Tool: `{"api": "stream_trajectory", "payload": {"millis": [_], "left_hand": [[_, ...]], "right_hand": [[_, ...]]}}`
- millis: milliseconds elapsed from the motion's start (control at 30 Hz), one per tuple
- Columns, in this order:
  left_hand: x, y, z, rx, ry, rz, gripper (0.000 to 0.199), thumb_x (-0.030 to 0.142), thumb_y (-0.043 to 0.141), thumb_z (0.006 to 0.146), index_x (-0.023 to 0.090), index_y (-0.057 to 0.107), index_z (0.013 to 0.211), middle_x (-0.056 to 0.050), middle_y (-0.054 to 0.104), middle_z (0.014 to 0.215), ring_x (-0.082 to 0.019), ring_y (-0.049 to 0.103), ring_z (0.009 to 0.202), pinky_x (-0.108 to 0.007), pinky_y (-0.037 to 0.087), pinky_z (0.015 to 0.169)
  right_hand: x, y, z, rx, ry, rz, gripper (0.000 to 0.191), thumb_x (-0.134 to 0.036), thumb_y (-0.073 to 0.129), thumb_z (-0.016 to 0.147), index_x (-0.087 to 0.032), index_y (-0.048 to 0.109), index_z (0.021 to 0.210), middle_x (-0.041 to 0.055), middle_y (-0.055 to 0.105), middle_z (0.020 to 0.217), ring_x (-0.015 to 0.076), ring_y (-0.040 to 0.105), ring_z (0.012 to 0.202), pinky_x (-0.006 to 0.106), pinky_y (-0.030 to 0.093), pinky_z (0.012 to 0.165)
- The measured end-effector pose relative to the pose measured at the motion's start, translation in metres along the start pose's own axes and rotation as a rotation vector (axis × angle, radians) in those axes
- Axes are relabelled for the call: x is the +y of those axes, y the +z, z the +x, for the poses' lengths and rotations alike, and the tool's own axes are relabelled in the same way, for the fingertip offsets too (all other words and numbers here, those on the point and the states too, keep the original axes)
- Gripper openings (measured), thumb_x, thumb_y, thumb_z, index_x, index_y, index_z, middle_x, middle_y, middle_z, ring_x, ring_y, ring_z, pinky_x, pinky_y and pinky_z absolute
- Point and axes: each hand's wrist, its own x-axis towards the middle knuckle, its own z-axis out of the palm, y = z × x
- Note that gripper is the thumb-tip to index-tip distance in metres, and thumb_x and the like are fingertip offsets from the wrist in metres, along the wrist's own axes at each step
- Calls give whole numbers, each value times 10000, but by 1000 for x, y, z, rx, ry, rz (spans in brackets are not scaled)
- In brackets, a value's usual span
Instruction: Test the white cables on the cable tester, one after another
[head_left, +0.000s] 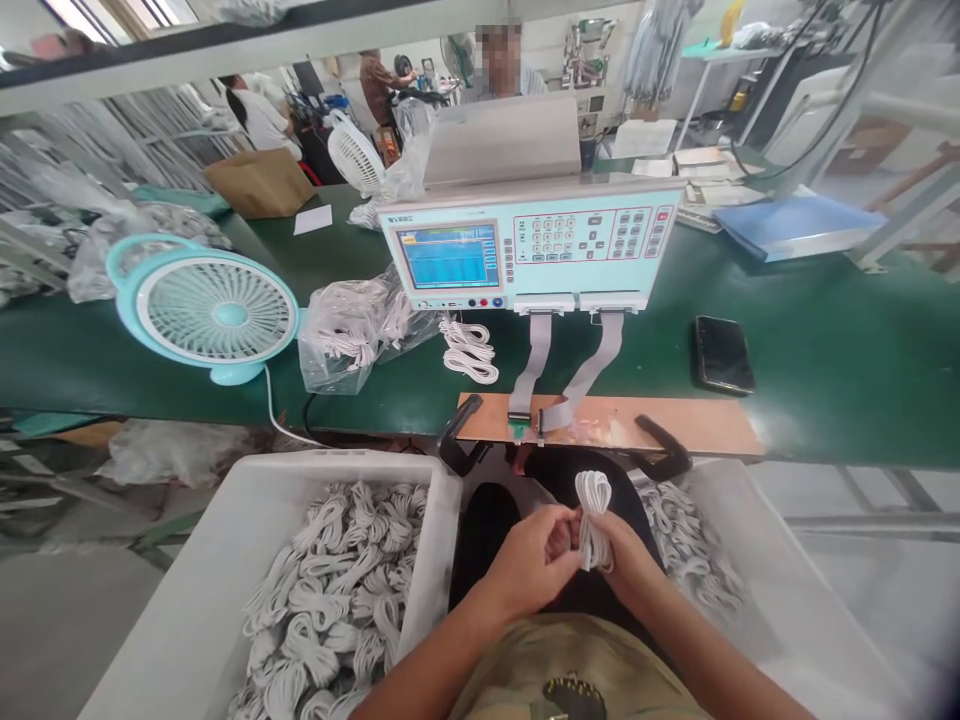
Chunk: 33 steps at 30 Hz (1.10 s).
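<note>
A coiled bundle of white cable [595,500] is upright above my lap, between my two hands. My right hand [624,555] is wrapped round its right side. My left hand [534,560] is at its left side, with fingers curled and their tips against the coil; what they pinch there is too small to make out. Beyond my hands, two grey ribbon cables [592,362] run from the test instrument [525,250] down to small connectors on a copper-coloured board [697,425] at the table edge.
White bins [442,560] of bundled cables stand left and right of my legs. On the green table [847,350] are a fan [225,310], bagged cables [345,335], loose coils [469,352] and a phone [724,353]. Black clamps [664,450] grip the board. People are in the background.
</note>
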Motion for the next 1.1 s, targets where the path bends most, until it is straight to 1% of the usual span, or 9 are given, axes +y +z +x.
{"api": "stream_trajectory", "payload": {"millis": [100, 233, 300, 367, 467, 567, 700, 933, 1100], "left_hand": [[-16, 12, -7, -58, -208, -52, 320, 343, 702, 662, 179, 571, 903, -2, 628, 736, -142, 574, 625, -252, 470, 575], [-26, 23, -5, -154, -454, -339, 285, 435, 451, 827, 158, 512, 809, -33, 616, 668, -132, 562, 480, -210, 402, 379], [-25, 21, -5, -57, -317, -233, 266, 389, 409, 858, 160, 523, 785, -47, 613, 694, -145, 592, 546, -231, 457, 442], [-22, 16, -6, 98, -47, 12, 220, 314, 395, 879, 169, 555, 835, -73, 628, 812, -177, 621, 732, -286, 516, 626], [-19, 4, -4, 235, 216, 214, 205, 225, 353, 908, 187, 544, 973, -95, 602, 1010, -187, 574, 952, -316, 475, 831], [-18, -7, 0, 304, 190, 198, 180, 213, 352, 920, 190, 526, 959, -65, 591, 950, -164, 562, 887, -284, 454, 804], [-16, -17, 7, 335, 65, 93, 179, 252, 374, 920, 188, 533, 868, -20, 581, 809, -146, 538, 759, -261, 421, 730], [-15, -28, 23, 306, -16, -129, 191, 323, 458, 881, 175, 546, 799, 16, 534, 707, -120, 494, 666, -223, 401, 643], [-13, -28, 37, 305, -102, -286, 209, 360, 510, 841, 170, 550, 765, 43, 493, 584, -96, 459, 516, -202, 379, 503]], "right_hand": [[3, 3, 4, 23, -36, -4, 308, -448, 775, 633, -174, 718, 760, 46, 654, 735, 178, 568, 669, 259, 460, 605], [6, 7, 8, 26, -79, -23, 299, -443, 778, 637, -197, 721, 798, 32, 649, 768, 175, 556, 699, 234, 447, 581], [6, 7, 10, 11, -67, -48, 325, -460, 756, 665, -186, 719, 836, 39, 647, 765, 183, 564, 692, 249, 459, 582], [7, 6, 13, 5, -83, -180, 383, -512, 673, 740, -173, 705, 914, 59, 653, 795, 208, 590, 711, 292, 492, 613], [8, 2, 18, 98, -289, -532, 495, -556, 584, 792, -177, 635, 1105, 108, 633, 1012, 275, 601, 905, 418, 509, 789], [2, 1, 19, 62, -657, -851, 463, -441, 601, 814, -209, 581, 1214, 125, 530, 1236, 295, 492, 1139, 474, 398, 976], [-21, 11, 15, -410, -958, -1157, 289, -214, 488, 903, -261, 640, 1144, 88, 655, 1047, 228, 598, 932, 374, 494, 826], [-54, 40, 23, -587, -833, -1152, 230, -217, 461, 923, -219, 661, 1038, 54, 613, 791, 178, 578, 690, 281, 456, 628], [-46, 53, 42, -304, -682, -849, 216, -349, 544, 869, -205, 603, 719, -3, 528, 657, 158, 480, 613, 266, 393, 592]]}}
